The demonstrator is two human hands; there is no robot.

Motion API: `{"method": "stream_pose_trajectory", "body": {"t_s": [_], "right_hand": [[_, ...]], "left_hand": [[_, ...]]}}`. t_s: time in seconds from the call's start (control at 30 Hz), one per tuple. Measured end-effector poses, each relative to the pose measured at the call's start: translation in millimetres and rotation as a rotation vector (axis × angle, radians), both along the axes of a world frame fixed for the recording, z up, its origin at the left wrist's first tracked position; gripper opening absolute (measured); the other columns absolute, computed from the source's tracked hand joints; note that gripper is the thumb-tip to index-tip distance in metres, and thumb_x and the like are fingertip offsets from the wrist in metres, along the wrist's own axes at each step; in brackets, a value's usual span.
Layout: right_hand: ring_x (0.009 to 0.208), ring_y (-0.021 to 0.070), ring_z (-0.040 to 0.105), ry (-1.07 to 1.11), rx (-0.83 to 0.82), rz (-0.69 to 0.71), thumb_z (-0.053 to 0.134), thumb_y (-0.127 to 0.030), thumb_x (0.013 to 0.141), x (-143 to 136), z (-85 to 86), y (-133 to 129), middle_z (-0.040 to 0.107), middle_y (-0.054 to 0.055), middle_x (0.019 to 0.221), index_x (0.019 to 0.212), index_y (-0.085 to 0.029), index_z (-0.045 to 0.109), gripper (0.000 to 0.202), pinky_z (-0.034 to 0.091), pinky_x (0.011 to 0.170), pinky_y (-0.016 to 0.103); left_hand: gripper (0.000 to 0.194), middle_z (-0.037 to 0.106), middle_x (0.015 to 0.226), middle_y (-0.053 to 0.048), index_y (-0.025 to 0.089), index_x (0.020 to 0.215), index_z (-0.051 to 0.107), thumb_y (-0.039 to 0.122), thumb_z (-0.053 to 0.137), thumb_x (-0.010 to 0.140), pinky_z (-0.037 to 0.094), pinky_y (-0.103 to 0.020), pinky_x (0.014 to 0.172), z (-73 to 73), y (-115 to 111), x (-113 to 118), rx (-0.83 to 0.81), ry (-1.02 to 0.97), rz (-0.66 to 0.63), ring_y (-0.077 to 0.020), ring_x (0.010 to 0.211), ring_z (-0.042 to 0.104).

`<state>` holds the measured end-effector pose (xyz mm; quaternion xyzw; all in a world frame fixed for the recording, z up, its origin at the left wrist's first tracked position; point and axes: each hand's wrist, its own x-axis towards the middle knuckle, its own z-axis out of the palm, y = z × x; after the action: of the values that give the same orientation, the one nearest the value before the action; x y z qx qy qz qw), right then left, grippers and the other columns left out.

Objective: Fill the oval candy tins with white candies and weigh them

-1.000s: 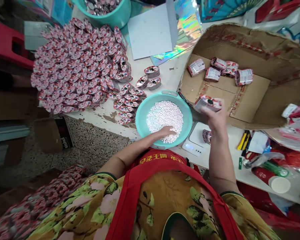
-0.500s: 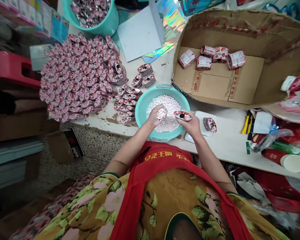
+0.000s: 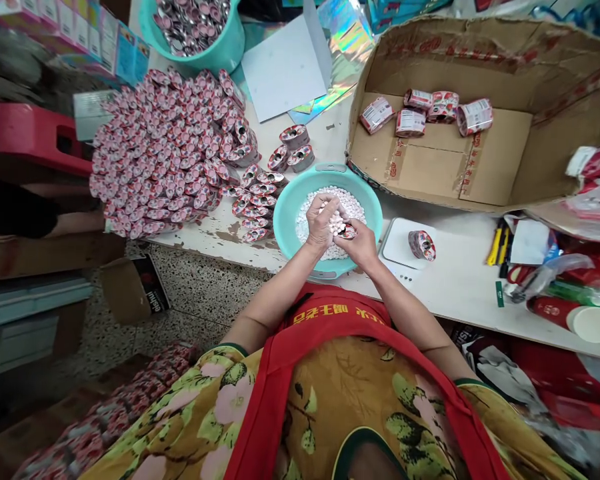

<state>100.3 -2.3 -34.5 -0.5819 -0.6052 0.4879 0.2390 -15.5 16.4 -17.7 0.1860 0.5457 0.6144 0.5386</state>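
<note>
A turquoise plastic basin (image 3: 286,230) holds a layer of small white round candies (image 3: 305,227). Over it, my left hand (image 3: 320,227) is cupped closed around a heap of these candies. My right hand (image 3: 361,245) grips a small oval printed tin (image 3: 349,231), its top opening facing up, directly against the left hand's candies. Fingers partly hide the tin. To the right, another oval tin (image 3: 422,245) rests on a flat white device like a small scale (image 3: 396,241). Several more tins (image 3: 263,200) stand in rows left of the basin.
A large cluster of tins (image 3: 155,153) covers the table's left side. Behind it sits a turquoise tub (image 3: 230,47) of small metallic pieces. A cardboard box (image 3: 500,160) with several wrapped packs (image 3: 410,123) stands back right. Yellow cutters (image 3: 497,245) lie right. Another person's arm (image 3: 70,223) shows at left.
Both hands have come together over the basin. My right hand has brought its tin leftward up to the candies in my left hand. The view has shifted slightly.
</note>
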Motion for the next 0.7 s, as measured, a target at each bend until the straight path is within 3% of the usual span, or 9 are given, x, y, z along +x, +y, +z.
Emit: {"method": "stream_pose_trajectory", "body": {"t_s": [0.13,0.4,0.7], "right_hand": [[0.097,0.0298,0.067,-0.068,-0.001,0.03,0.073,-0.034,0.066,-3.1,1.7,4.8,0.073,0.006,0.106,0.102,-0.021,0.071,0.039,0.053,0.089,0.042],[0.099,0.0296,0.067,-0.117,-0.002,0.039,0.07,-0.034,0.066,-5.6,3.1,12.9,0.073,0.006,0.106,0.106,-0.02,0.071,0.043,0.053,0.09,0.042],[0.094,0.0277,0.067,-0.055,0.001,0.005,0.07,-0.038,0.066,-6.2,3.1,18.1,0.074,0.006,0.103,0.105,-0.02,0.071,0.043,0.053,0.088,0.04]], "left_hand": [[0.034,0.059,0.07,0.005,0.022,0.097,0.053,0.044,0.073,0.081,0.048,-0.023,0.059,-0.9,5.3,-0.9,-0.066,0.01,0.041,-0.0097,0.059,0.059],[0.037,0.052,0.061,0.007,0.019,0.083,0.054,0.046,0.079,0.08,0.042,-0.02,0.054,-0.8,15.3,-1.2,-0.066,0.018,0.069,-0.0061,0.051,0.051],[0.041,0.05,0.057,0.008,0.019,0.082,0.053,0.054,0.075,0.082,0.04,-0.019,0.049,3.5,24.7,0.4,-0.096,0.028,0.025,-0.0054,0.046,0.048]]}}
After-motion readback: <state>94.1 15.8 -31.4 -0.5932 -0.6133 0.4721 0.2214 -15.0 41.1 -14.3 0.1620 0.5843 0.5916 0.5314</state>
